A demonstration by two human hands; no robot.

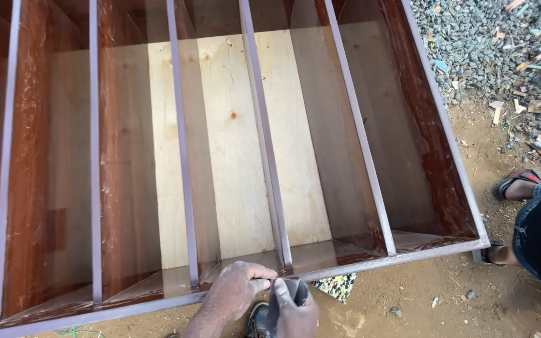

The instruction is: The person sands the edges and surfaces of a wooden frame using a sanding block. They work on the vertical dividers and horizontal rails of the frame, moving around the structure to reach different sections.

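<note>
The wooden cabinet lies on its back on the dirt ground, its open front facing up, so that the front edges of its frame are reachable from above. Work is centred on the near frame rail, at the point where one upright divider meets it. The left hand rests curled over this rail, fingers closed against the edge, apparently to brace it. The right hand is just beside it, gripping a folded piece of grey material, possibly abrasive paper or cloth, pressed to the rail near the joint; both hands are dusted pale. The reddish-brown inner walls look glossy, while the pale plywood back panel is bare. At near right another person's leg and sandalled feet stand on the ground. Grey gravel with scattered offcuts lies at far right.
</note>
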